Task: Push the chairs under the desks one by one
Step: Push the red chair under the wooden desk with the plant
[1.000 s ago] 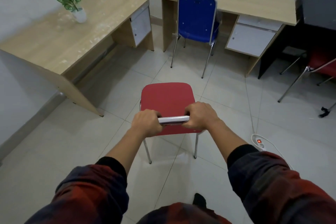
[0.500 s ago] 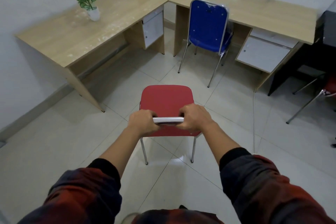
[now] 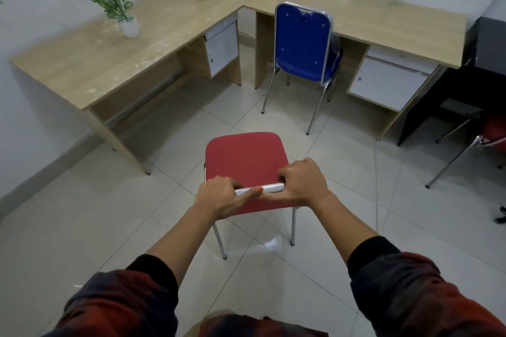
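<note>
Both hands, left hand (image 3: 219, 198) and right hand (image 3: 301, 182), gripped the red padded chair's (image 3: 243, 157) chrome back rail (image 3: 271, 188), fingers curled; the light wooden worktop (image 3: 131, 44) lay ahead-left, well apart.

Red padded chair (image 3: 243, 161) w/ chrome legs, upright on tile, top rail held at both ends, blue chair (image 3: 302, 38) beyond it, partly under right wood desk (image 3: 383, 16), left wood desk (image 3: 115, 55) ahead-left of grip
</note>
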`<state>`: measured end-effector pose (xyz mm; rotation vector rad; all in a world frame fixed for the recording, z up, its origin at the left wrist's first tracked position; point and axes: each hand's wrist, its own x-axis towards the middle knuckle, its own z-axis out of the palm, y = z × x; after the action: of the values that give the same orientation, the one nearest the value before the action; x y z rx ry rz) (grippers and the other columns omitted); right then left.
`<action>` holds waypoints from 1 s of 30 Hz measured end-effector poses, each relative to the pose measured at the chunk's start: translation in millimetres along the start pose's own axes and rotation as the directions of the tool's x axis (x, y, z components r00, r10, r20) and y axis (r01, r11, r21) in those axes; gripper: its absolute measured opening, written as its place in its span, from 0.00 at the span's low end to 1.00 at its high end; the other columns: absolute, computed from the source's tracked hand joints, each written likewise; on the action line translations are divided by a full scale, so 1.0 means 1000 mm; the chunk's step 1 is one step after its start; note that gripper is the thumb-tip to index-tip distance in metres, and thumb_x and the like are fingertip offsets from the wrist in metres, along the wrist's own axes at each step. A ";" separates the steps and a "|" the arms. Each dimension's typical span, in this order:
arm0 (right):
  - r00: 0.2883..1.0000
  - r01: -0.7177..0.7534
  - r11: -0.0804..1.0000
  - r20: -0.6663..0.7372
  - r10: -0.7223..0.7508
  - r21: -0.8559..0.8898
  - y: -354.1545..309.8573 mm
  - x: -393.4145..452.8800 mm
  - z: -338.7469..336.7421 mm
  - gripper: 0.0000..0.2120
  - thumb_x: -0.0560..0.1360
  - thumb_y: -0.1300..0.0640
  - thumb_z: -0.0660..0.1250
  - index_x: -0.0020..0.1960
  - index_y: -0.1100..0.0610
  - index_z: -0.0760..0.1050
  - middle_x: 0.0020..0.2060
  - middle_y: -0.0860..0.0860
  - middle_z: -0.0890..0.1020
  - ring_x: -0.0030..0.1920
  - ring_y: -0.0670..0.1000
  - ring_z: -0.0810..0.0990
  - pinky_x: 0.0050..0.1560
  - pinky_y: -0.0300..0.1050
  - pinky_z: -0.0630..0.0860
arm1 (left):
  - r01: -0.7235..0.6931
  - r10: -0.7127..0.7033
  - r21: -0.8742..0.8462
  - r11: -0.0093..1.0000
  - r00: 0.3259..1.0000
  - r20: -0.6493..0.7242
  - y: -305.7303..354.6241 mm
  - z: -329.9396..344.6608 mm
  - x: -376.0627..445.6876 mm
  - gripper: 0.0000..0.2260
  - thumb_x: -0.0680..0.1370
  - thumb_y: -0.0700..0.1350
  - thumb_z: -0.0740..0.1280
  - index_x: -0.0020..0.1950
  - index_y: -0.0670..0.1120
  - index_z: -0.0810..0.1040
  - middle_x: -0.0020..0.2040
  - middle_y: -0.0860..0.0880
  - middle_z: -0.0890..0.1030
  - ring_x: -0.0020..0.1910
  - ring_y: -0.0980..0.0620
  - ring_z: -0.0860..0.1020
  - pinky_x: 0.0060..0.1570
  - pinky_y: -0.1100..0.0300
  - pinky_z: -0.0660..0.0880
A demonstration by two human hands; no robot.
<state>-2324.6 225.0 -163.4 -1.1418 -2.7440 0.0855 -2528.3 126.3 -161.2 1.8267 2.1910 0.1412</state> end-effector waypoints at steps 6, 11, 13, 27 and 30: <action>0.993 -0.114 0.978 -0.007 0.117 0.176 -0.012 0.017 0.002 0.41 0.71 0.21 0.46 0.27 0.55 0.73 0.22 0.48 0.75 0.25 0.49 0.74 0.30 0.46 0.74 | 0.072 -0.071 0.031 0.997 0.996 -0.052 -0.011 -0.010 0.010 0.45 0.63 0.81 0.36 0.47 0.58 0.85 0.32 0.52 0.80 0.36 0.50 0.77 0.36 0.57 0.73; 0.996 -0.087 0.975 0.032 0.083 0.203 0.015 0.032 0.000 0.40 0.70 0.20 0.48 0.28 0.55 0.74 0.23 0.48 0.74 0.25 0.49 0.74 0.29 0.45 0.73 | 0.127 -0.123 0.031 0.991 0.987 -0.106 0.006 -0.007 0.025 0.47 0.63 0.82 0.35 0.40 0.52 0.85 0.28 0.51 0.78 0.31 0.52 0.76 0.32 0.59 0.71; 0.995 -0.101 0.975 0.034 0.096 0.199 0.032 0.035 0.001 0.39 0.70 0.20 0.49 0.30 0.54 0.76 0.24 0.47 0.76 0.26 0.48 0.75 0.29 0.44 0.75 | 0.142 -0.140 0.021 0.990 0.985 -0.101 0.018 -0.005 0.032 0.46 0.65 0.81 0.37 0.38 0.51 0.84 0.28 0.51 0.78 0.31 0.51 0.77 0.33 0.58 0.73; 0.912 -0.402 0.909 0.132 0.388 0.108 0.026 0.087 0.008 0.34 0.71 0.26 0.51 0.34 0.54 0.76 0.29 0.49 0.78 0.34 0.55 0.78 0.40 0.48 0.77 | 0.069 -0.073 -0.046 0.997 0.994 -0.078 -0.013 -0.020 0.090 0.42 0.64 0.82 0.42 0.45 0.55 0.86 0.35 0.55 0.82 0.36 0.53 0.78 0.34 0.59 0.71; 0.929 -0.364 0.916 0.139 0.344 0.166 0.013 0.100 0.009 0.33 0.71 0.26 0.51 0.31 0.55 0.74 0.27 0.50 0.77 0.32 0.55 0.78 0.39 0.49 0.78 | 0.051 -0.059 -0.089 0.995 0.995 -0.084 -0.034 -0.028 0.098 0.39 0.64 0.81 0.46 0.42 0.56 0.86 0.36 0.56 0.83 0.36 0.54 0.79 0.35 0.59 0.72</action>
<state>-2386.3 305.1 -161.0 -1.6038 -2.5101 0.4552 -2583.9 217.9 -158.7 1.7425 2.2541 0.3047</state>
